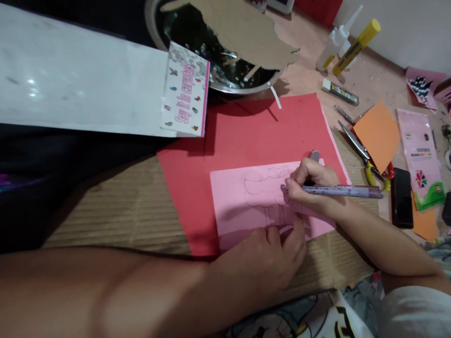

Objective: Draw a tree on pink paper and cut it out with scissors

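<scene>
Pinched between my right thumb and fingers is a slim pen; the right hand is closed snugly round it, tip at the lines near the middle of the pink sheet. My left hand rests at the sheet's 6 o'clock edge, fingers loosely bent over the paper, nothing in its grasp that I can see.

I judge the step in hand to be line work: the drawing shows thin, wavy outlines with straight upright strokes below them. My next move, I think, calls for light, even pressure while the left fingers stop the sheet from sliding.

Smooth and rectangular, the sheet lies over larger matt red paper, with ribbed cardboard beneath. From the sheet, a shiny round metal basin sits toward 12 o'clock, and a pointed glue bottle stands at 1. Steel-bladed scissors lie at 2, partly under a flat orange square. At 3 rests a glossy black phone.
</scene>
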Demonstrator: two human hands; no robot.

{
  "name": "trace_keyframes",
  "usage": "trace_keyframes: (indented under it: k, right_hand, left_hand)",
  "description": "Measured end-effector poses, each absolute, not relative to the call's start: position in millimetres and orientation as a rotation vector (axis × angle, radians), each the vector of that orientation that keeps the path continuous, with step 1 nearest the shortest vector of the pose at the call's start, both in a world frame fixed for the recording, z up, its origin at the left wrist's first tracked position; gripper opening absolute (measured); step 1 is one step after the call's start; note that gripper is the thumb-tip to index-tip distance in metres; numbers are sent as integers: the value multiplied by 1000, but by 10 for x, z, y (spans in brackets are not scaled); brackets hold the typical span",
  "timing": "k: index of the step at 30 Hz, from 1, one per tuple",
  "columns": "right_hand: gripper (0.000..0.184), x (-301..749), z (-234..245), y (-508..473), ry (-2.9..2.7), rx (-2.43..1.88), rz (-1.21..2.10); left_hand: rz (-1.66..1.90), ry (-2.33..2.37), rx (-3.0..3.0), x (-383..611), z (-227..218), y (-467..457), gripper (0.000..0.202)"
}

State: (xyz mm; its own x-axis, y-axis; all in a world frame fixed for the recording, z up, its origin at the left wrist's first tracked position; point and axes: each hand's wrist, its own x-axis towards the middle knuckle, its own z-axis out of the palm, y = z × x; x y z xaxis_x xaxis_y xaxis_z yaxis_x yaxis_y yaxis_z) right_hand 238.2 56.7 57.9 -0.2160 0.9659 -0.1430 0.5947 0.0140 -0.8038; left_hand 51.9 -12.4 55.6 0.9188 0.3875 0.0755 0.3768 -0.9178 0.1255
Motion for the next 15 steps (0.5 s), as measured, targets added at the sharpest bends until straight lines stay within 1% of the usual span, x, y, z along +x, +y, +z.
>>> trace_keyframes:
  k: [4, 11, 15]
  right_hand:
    - [31, 2368, 594, 568, -1840, -1582, 1128]
    - [30, 2361, 586, 564, -1850, -1588, 1060]
    - [30, 2364, 589, 565, -1851, -1573, 1081]
  left_hand:
    - [135, 582, 2994, 517, 570, -116, 43]
    - [103, 547, 2972, 515, 564, -112, 43]
    - [141, 580, 2992, 517, 568, -120, 43]
